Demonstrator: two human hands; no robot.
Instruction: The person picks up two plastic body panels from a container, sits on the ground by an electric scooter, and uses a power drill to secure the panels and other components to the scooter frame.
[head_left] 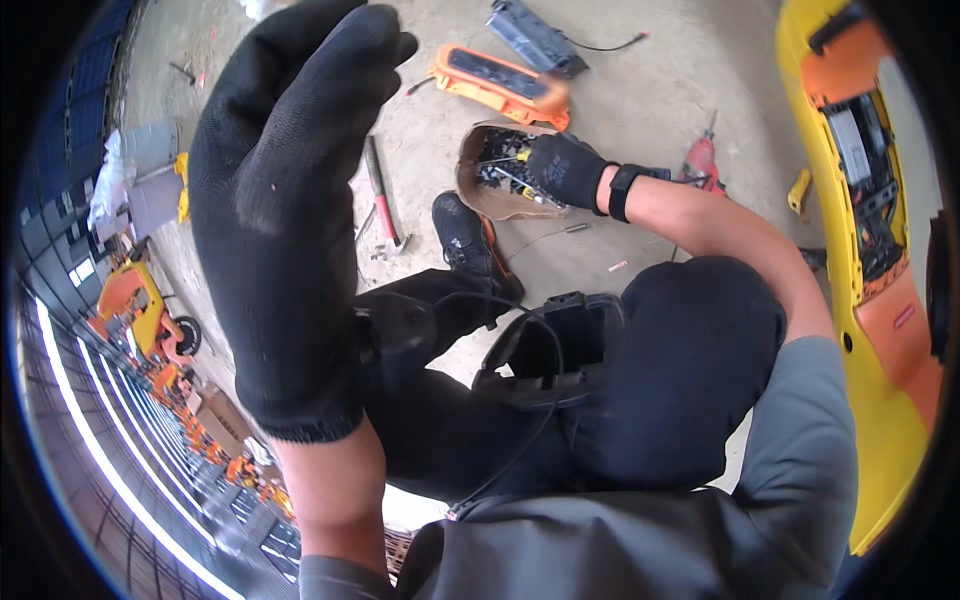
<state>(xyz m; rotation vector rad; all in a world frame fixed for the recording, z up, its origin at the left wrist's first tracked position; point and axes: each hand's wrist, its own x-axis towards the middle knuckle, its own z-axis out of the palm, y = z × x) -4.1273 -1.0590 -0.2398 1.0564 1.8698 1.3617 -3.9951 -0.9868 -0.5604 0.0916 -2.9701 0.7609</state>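
Observation:
My gloved left hand [290, 200] is raised close to the camera, fingers extended and slightly bent, with nothing visible in it. My gloved right hand [565, 172] is closed at a cardboard box [467, 178] of dark small parts and tools, its fingertips on a yellow-handled tool [523, 156] that looks like a screwdriver. A black plastic housing [505, 390] lies between my thighs, with a thin black cable crossing over it. A red-handled hammer [377, 180] lies on the floor beside my left hand, partly hidden by it.
An orange-framed part [480, 80] and a grey casing [530, 35] lie ahead. A red power tool [703, 160] sits right of the box. A yellow vehicle body [880, 430] with exposed innards stands close on my right; orange-and-yellow scooters [135, 300] line the left.

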